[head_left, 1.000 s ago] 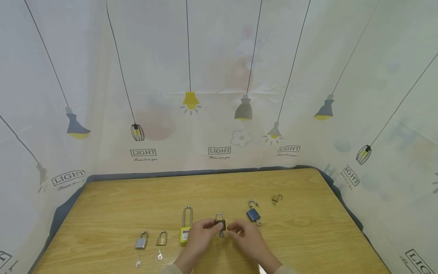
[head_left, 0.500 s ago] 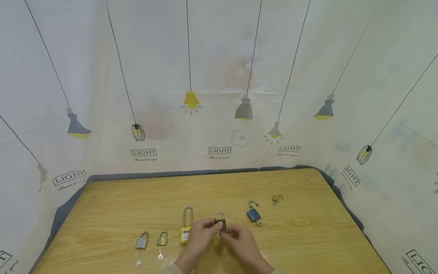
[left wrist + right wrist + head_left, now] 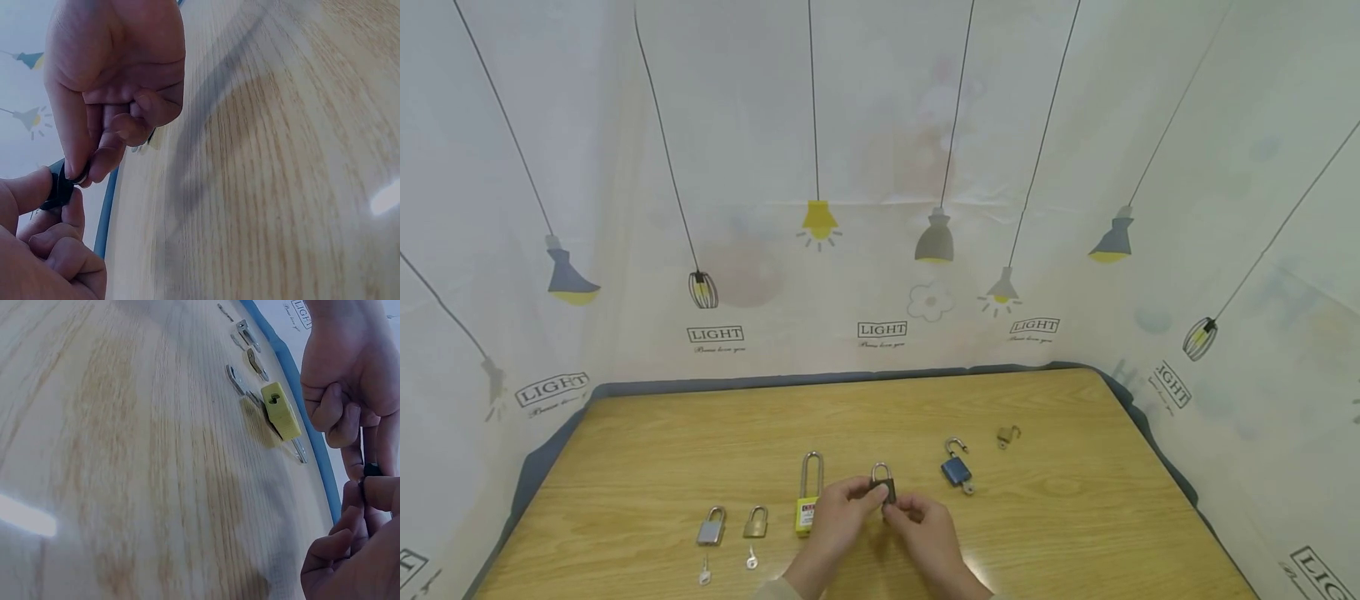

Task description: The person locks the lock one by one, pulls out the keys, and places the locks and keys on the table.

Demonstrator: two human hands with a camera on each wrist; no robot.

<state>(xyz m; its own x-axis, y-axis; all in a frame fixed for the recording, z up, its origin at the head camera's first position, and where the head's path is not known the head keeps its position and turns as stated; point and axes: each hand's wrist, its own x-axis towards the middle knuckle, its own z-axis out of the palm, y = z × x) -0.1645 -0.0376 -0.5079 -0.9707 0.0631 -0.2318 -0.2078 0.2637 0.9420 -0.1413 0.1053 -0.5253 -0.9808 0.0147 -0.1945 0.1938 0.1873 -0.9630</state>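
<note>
My left hand (image 3: 841, 512) grips a small black padlock (image 3: 891, 488) above the table, its thumb across the front. The padlock's silver shackle points up and looks closed. My right hand (image 3: 922, 527) pinches a key (image 3: 80, 180) at the padlock's lower end. In the head view the right fingers cover that key; the left wrist view shows a bit of its metal between thumb and finger. A yellow padlock (image 3: 806, 515) with a long shackle lies just left of the left hand.
Farther left lie a silver padlock (image 3: 711, 532) and a brass padlock (image 3: 756, 522), with loose keys (image 3: 752, 562) below them. On the right, a blue padlock (image 3: 957, 472) and a small brass padlock (image 3: 1004, 435) have open shackles and keys attached. A printed cloth encloses the wooden table (image 3: 1075, 517).
My right hand has moved left to the padlock's lower end and now pinches the key that hung visible there. The left hand stays nearly still with the padlock.
</note>
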